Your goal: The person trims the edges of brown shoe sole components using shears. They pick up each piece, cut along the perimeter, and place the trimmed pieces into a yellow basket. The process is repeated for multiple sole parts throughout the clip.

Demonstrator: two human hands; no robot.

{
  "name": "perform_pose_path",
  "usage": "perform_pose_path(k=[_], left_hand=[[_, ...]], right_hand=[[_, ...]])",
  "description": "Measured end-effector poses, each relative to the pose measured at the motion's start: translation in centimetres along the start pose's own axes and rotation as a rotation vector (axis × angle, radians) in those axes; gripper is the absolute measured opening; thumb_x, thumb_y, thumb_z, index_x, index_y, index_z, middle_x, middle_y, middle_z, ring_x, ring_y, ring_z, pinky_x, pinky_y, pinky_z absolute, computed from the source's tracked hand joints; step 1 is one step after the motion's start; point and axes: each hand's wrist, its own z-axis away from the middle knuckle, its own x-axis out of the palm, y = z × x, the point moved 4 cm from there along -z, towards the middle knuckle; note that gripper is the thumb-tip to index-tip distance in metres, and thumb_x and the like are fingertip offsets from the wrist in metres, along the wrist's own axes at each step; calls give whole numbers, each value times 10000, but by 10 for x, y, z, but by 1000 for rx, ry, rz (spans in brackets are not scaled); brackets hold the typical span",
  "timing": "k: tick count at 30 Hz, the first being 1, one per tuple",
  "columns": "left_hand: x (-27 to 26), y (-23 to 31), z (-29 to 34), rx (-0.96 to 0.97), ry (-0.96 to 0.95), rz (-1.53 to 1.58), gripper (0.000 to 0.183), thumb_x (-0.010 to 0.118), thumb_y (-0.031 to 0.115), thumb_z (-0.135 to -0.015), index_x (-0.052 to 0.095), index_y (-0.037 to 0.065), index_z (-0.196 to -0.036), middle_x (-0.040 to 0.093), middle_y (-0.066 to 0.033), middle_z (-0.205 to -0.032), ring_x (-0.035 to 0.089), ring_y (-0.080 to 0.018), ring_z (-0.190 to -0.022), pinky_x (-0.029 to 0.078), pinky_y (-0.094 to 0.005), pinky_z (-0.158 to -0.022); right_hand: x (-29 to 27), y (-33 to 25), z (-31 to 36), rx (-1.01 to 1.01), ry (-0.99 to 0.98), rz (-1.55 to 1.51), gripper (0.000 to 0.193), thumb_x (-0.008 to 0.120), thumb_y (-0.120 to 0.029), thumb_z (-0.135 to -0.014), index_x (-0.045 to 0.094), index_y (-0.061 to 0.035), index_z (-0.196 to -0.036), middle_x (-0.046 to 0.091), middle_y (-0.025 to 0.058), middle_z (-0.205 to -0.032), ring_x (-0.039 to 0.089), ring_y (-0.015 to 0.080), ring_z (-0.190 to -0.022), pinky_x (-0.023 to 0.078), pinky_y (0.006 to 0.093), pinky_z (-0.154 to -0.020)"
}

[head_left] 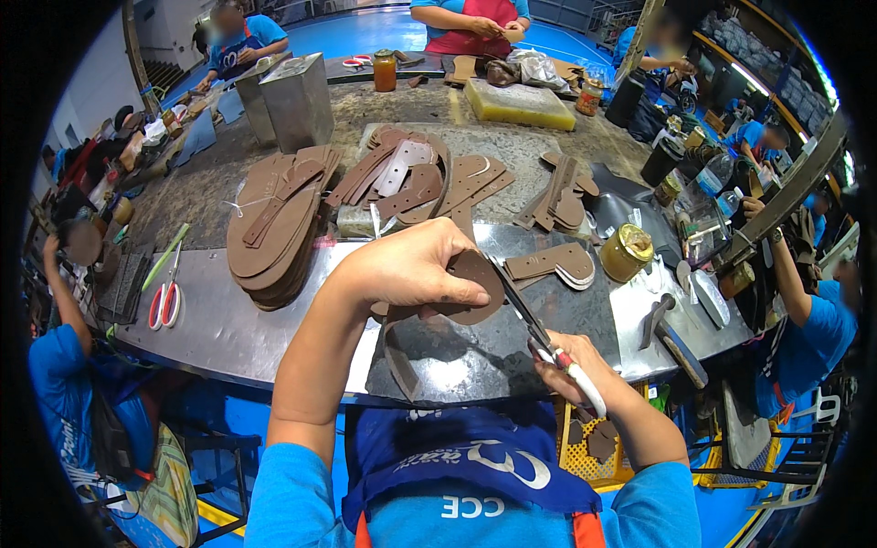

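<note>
My left hand (416,265) grips a rounded brown leather piece (480,267), thumb on top, above the metal-topped bench. In my right hand (577,354) is a pair of scissors (585,387) with red and white handles. Their blades lie along the right edge of the leather piece; whether they are parted is hard to make out. Below my left hand a narrow dark strip (399,363) hangs toward the metal. Just beyond the scissors rests a brown strap piece (553,265) with punched holes and a pale-edged rounded end.
Stacked brown soles (274,260) stand left of my hands, beside other red-and-white scissors (164,305). Ahead lie piled straps (406,169). At right are a jar (627,252) and a hammer (676,340). Metal tins (297,102) and a yellowish block (519,102) sit farther back. Several co-workers surround the bench.
</note>
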Motion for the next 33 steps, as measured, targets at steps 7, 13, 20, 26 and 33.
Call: perform_pose_path(k=[7, 13, 20, 26, 33], left_hand=[[-2, 2, -1, -14, -57, -41, 189, 662, 129, -744, 579, -28, -682, 507, 11, -504, 448, -48, -394, 347, -203, -355], [-17, -4, 13, -57, -19, 45, 226, 670, 144, -730, 552, -45, -768, 524, -18, -571, 421, -55, -392, 337, -211, -348], [-89, -42, 120, -52, 386, 209, 209, 654, 115, -694, 534, 15, -834, 559, -9, -742, 511, -53, -682, 422, -198, -588], [-108, -152, 94, -426, 293, -346, 354, 653, 175, -740, 561, -7, -1029, 618, -132, -949, 566, -201, -891, 429, -307, -782], [-81, -197, 44, -530, 563, -645, 324, 571, 93, -652, 544, -34, -949, 569, -264, -970, 539, -347, -983, 449, -400, -813]], right_hand=[[4, 2, 2, 28, -32, 67, 108, 513, -49, -672, 484, -34, -774, 505, 136, -673, 503, 330, -597, 432, 356, -570], [6, 13, -3, 139, -12, -83, 92, 536, -108, -762, 491, -32, -735, 483, 43, -569, 488, 158, -497, 385, 292, -461], [-16, 32, -5, 156, 280, -656, 187, 558, -199, -784, 479, -41, -724, 463, 19, -560, 438, 106, -463, 336, 244, -416], [-16, 45, -12, 170, 341, -681, 187, 560, -196, -789, 473, -56, -701, 448, 5, -562, 432, 104, -474, 345, 251, -439], [-2, 28, -22, 69, 243, -862, 200, 575, -196, -776, 470, -37, -712, 443, 21, -552, 431, 112, -464, 348, 254, -421]])
